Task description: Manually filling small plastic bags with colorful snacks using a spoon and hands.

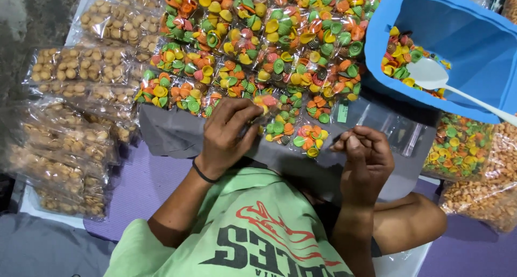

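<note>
The left hand [226,134] pinched a small snack packet [267,105]; the right hand [365,159] curled closed, its grip's contents too hidden to tell.

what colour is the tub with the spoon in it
Blue. The tub holds a white spoon on colourful spiral snacks; the head view shows it clearly.

I see packed snack bags [258,45] crowding the grey sheet's [172,134] far edge, brown biscuit packs [70,142] walling its left, the blue tub [458,34] blocking the right; only the bare strip before my fingers [245,112] stays passable.
</note>
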